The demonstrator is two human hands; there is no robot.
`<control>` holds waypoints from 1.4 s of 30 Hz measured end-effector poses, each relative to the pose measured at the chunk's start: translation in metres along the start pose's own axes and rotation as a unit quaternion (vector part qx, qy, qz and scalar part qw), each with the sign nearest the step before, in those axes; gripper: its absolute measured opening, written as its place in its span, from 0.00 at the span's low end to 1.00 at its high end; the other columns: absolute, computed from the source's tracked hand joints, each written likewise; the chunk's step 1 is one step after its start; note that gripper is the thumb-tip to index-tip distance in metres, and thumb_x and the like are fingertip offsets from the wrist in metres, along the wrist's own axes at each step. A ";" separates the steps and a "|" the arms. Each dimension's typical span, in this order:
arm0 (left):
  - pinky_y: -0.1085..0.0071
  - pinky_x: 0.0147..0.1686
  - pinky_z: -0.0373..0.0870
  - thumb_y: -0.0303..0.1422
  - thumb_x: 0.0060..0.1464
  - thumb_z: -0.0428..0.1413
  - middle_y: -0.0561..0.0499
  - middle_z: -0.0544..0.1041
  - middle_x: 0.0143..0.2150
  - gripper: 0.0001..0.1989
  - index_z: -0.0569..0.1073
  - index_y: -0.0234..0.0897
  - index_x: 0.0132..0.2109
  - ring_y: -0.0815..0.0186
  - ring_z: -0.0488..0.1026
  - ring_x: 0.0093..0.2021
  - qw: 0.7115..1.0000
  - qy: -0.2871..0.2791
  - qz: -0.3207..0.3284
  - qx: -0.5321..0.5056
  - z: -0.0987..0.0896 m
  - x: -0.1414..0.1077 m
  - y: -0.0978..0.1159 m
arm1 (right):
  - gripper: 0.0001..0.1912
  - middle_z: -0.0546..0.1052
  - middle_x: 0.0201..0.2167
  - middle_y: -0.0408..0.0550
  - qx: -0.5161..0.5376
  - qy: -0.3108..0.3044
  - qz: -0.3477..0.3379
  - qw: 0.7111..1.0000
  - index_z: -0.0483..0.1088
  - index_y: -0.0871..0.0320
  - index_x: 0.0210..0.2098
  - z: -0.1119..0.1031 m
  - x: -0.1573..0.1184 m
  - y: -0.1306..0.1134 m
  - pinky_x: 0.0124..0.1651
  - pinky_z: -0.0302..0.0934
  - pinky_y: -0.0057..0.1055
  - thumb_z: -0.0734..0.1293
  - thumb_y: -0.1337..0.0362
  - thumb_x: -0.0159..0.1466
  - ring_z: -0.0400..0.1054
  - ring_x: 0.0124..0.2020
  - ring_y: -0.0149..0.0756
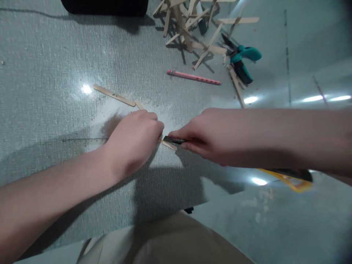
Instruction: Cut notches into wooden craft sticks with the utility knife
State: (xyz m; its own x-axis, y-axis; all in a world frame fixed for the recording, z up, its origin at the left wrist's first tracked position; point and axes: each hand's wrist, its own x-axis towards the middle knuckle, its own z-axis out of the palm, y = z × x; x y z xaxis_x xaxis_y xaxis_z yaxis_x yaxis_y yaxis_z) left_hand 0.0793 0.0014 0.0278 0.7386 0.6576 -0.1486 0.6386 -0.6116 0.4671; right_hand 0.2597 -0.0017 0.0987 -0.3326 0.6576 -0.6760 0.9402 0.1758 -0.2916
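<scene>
My widest view is of the grey desk (68,47): finely ribbed, glaring with reflected lamps, whitish around the work. A beige-clad lap (170,245) sits below its near edge. The left hand (136,135) and right hand (200,137) are just apart, both clenched. Beyond them I see a pile of sticks (188,42), a black box (104,6) cut off by the frame, green-handled pliers (242,53), a pink pencil (192,77) and a dark-marked loose stick (114,95).

The right fingers pinch a dark blade (173,139). The left fist grips a pale stick (169,146), mid-desk, its flat, rounded end poking out beside the blade; whether they touch, I cannot tell.
</scene>
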 end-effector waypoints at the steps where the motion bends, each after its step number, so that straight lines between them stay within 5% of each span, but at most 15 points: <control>1: 0.66 0.31 0.62 0.20 0.54 0.52 0.48 0.78 0.33 0.12 0.79 0.36 0.31 0.60 0.75 0.35 1.000 0.005 0.002 -0.001 0.000 0.000 -0.001 | 0.14 0.67 0.12 0.36 -0.045 -0.079 0.018 0.996 0.75 0.53 0.23 -0.004 0.000 -0.005 0.18 0.41 0.26 0.65 0.73 0.61 0.57 0.12 0.24; 3: 0.67 0.30 0.60 0.20 0.54 0.52 0.48 0.78 0.32 0.12 0.78 0.36 0.30 0.61 0.74 0.34 1.000 0.014 0.011 -0.002 0.002 0.000 -0.002 | 0.16 0.64 0.10 0.36 -0.065 -0.134 0.076 0.986 0.71 0.54 0.23 -0.010 0.000 -0.013 0.18 0.40 0.26 0.63 0.71 0.66 0.57 0.10 0.25; 8: 0.67 0.32 0.63 0.20 0.53 0.51 0.48 0.77 0.32 0.12 0.78 0.35 0.30 0.61 0.74 0.35 1.000 0.009 0.024 -0.012 0.004 0.002 -0.004 | 0.22 0.65 0.07 0.37 0.042 -0.143 0.132 0.980 0.61 0.55 0.17 -0.007 -0.002 -0.021 0.14 0.44 0.25 0.61 0.67 0.69 0.60 0.07 0.27; 15: 0.68 0.33 0.65 0.20 0.54 0.51 0.48 0.77 0.32 0.11 0.77 0.35 0.31 0.62 0.73 0.35 1.000 -0.013 0.014 0.002 0.003 0.002 -0.002 | 0.24 0.71 0.11 0.43 0.205 -0.129 0.216 0.946 0.63 0.56 0.17 0.003 -0.010 -0.027 0.15 0.54 0.24 0.58 0.66 0.70 0.64 0.11 0.29; 22: 0.67 0.33 0.64 0.19 0.53 0.51 0.48 0.76 0.32 0.11 0.77 0.34 0.31 0.61 0.73 0.35 1.000 -0.015 0.012 0.021 0.000 0.002 0.001 | 0.22 0.68 0.11 0.43 0.414 -0.093 0.180 0.887 0.61 0.53 0.21 0.026 -0.023 -0.017 0.12 0.57 0.24 0.57 0.59 0.72 0.61 0.10 0.29; 28: 0.65 0.35 0.66 0.18 0.52 0.51 0.46 0.77 0.34 0.12 0.78 0.33 0.34 0.57 0.75 0.38 0.999 -0.025 0.006 0.031 0.000 0.002 0.003 | 0.17 0.70 0.14 0.41 0.291 -0.052 0.155 0.943 0.64 0.55 0.25 0.035 -0.027 -0.010 0.13 0.55 0.22 0.61 0.60 0.71 0.66 0.12 0.30; 35: 0.69 0.29 0.63 0.22 0.53 0.51 0.47 0.77 0.31 0.11 0.79 0.33 0.32 0.63 0.73 0.31 0.999 0.014 -0.009 0.036 0.003 -0.002 0.003 | 0.16 0.70 0.16 0.40 0.225 -0.050 0.131 0.964 0.66 0.54 0.27 0.039 -0.029 -0.014 0.17 0.52 0.27 0.59 0.61 0.71 0.63 0.13 0.30; 42: 0.70 0.30 0.63 0.22 0.56 0.53 0.47 0.79 0.35 0.12 0.81 0.34 0.36 0.64 0.74 0.31 0.999 -0.005 -0.030 0.021 0.005 -0.002 0.002 | 0.17 0.72 0.20 0.41 0.050 0.040 0.025 0.998 0.78 0.53 0.46 0.036 -0.039 -0.003 0.23 0.44 0.28 0.58 0.64 0.67 0.56 0.16 0.29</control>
State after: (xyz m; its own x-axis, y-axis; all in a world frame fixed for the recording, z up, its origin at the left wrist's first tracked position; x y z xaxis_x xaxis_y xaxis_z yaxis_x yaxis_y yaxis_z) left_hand 0.0797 -0.0035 0.0244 0.7008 0.6891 -0.1841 0.6901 -0.5897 0.4195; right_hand 0.2675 -0.0547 0.1015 -0.2750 0.7207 -0.6364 0.9423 0.0706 -0.3273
